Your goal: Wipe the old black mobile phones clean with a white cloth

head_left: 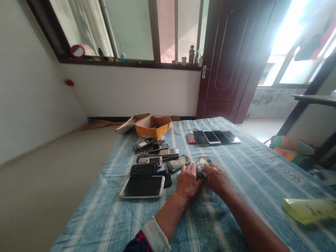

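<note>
My left hand (187, 181) and my right hand (216, 178) meet over a small dark phone (201, 163) with a shiny screen, near the middle of the table. Both hands are closed round it; the right one seems to press a crumpled light cloth against it, though the cloth is hard to make out. The phone tilts up away from me. Just left of my left hand lies a pile of several old phones (154, 159), with a large white smartphone (143, 187) lying nearest to me.
A blue striped cloth (236, 210) covers the table. A row of several smartphones (214, 137) lies at the far side. An open orange cardboard box (153, 127) sits at the far left corner. A yellow-green plastic object (309, 209) lies at the right edge.
</note>
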